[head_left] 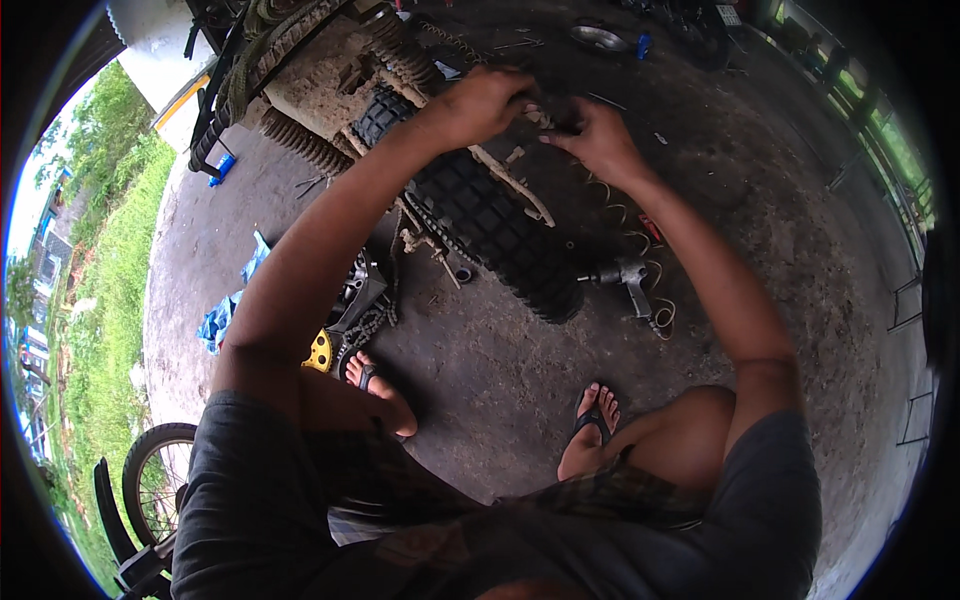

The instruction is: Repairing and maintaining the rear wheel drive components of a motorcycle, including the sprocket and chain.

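Both arms reach forward over a muddy motorcycle rear wheel with a knobby tyre (475, 215). My left hand (485, 105) is closed, its fingertips at a small mud-caked part (538, 116) whose kind I cannot make out. Just to the right, my right hand (600, 140) pinches with thumb and fingers toward that same part; something dark between them is too dim to name. A muddy rod (512, 185) runs beside the tyre, below the hands. Coil springs (305, 142) and the muddy frame stand to the left.
An air impact wrench (628, 280) with a coiled hose (660, 318) lies right of the tyre. On the left are a drive chain (372, 325), a yellow sprocket (320, 352) and blue cloth (218, 322). A metal dish (600, 38) sits on the far floor. My sandalled feet flank the space.
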Available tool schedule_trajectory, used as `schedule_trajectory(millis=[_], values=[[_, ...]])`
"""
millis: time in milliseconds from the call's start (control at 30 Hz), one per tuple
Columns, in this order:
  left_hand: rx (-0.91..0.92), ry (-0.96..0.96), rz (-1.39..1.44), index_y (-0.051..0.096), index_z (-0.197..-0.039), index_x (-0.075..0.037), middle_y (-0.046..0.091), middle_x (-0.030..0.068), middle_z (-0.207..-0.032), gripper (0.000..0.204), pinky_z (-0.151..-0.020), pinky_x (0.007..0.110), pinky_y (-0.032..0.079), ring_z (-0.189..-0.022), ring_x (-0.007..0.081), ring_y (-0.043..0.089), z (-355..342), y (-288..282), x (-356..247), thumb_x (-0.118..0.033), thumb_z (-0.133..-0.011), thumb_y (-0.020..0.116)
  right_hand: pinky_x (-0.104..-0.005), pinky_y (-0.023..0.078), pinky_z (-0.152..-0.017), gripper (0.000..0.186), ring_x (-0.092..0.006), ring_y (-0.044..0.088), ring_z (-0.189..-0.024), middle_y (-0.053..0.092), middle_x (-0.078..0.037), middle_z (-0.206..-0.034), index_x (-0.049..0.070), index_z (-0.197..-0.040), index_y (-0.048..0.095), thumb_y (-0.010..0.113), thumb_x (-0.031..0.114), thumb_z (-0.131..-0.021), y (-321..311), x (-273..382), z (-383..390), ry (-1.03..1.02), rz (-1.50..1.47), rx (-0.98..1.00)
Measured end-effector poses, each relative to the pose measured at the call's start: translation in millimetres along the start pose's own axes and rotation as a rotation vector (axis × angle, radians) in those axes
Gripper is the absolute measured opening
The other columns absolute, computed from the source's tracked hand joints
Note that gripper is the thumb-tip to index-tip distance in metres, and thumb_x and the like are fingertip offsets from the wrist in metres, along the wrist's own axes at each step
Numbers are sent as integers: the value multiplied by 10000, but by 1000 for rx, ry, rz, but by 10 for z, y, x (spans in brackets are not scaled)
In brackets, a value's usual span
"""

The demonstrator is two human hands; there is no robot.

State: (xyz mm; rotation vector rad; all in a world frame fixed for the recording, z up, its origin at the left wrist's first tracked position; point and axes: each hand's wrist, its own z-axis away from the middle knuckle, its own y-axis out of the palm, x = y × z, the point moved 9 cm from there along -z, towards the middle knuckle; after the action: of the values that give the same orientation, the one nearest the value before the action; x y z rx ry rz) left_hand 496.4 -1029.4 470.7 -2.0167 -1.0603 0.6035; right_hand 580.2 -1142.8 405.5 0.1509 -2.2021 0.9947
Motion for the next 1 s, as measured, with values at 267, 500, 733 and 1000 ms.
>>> schedule_trajectory(millis=[267, 500, 733, 1000], values=[[58, -51, 12, 669, -1113, -22, 684, 201, -1071, 238, -910, 494, 526, -1025, 425, 654, -10, 43, 48, -143, -909, 678, -300, 498, -646, 383, -101, 634, -747, 721, -45, -920, -24, -1077, 703, 866, 188, -803, 97, -146, 38, 314, -248, 146], [81, -50, 31, 671, -1133, -10, 684, 199, -1102, 256, -926, 489, 527, -1052, 430, 647, -15, 88, 72, -126, -904, 672, -309, 504, -665, 408, -117, 629, -771, 713, -48, -914, -43, -1112, 697, 858, 182, -812, 292, -132, 39, 348, -518, 358], [111, -76, -11, 654, -1180, -10, 675, 193, -1146, 301, -946, 487, 522, -1078, 428, 639, -16, 129, 117, -120, -900, 672, -306, 494, -657, 345, -112, 597, -716, 695, -23, -820, -32, -1064, 716, 847, 185, -830, 227, -100, 2, 247, -408, 216], [75, -37, 17, 652, -1133, 4, 701, 205, -1016, 248, -827, 465, 547, -972, 423, 672, -28, 115, 78, -70, -898, 678, -297, 491, -656, 301, -118, 618, -709, 689, -34, -800, -31, -1073, 723, 803, 177, -870, 302, -155, 67, 341, -454, 243]])
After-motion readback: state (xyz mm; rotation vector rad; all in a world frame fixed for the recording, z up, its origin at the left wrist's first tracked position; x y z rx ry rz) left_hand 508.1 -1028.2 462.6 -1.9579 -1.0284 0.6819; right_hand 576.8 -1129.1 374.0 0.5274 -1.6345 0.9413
